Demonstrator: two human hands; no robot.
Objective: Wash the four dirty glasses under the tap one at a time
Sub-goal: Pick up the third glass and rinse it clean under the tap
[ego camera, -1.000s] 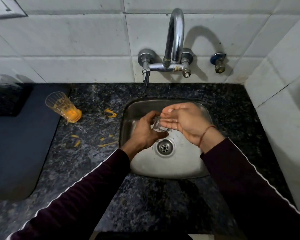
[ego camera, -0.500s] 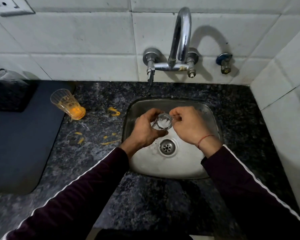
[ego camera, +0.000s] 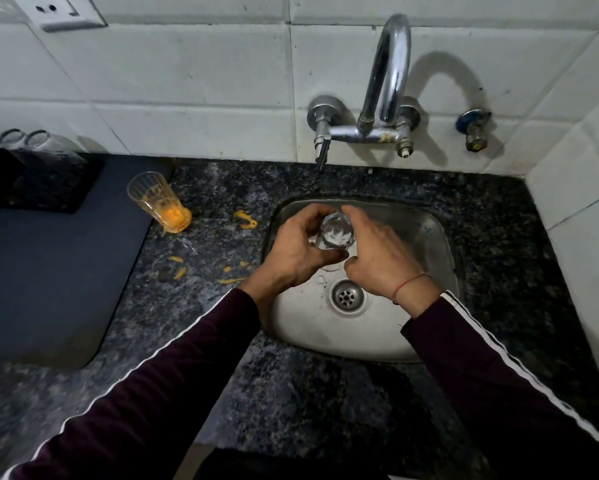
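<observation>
A clear glass (ego camera: 336, 233) is held upright over the steel sink (ego camera: 426, 237), its mouth facing the camera. My left hand (ego camera: 296, 252) wraps its left side. My right hand (ego camera: 377, 258) closes on its right side, fingers over the rim and under the base. The chrome tap (ego camera: 388, 77) arches above; whether water is running cannot be told. A dirty glass (ego camera: 159, 202) with orange residue stands on the counter left of the sink. Two clear glasses (ego camera: 40, 148) stand at the back left on a dark tray.
Orange scraps (ego camera: 244, 218) lie scattered on the speckled dark counter (ego camera: 222, 188) between the dirty glass and the sink. A dark mat (ego camera: 42, 278) covers the left side. A tiled wall rises close on the right, with a small valve (ego camera: 474, 131) beside the tap.
My right hand went from an open palm over the glass to gripping its side. The glass turned so its mouth faces up.
</observation>
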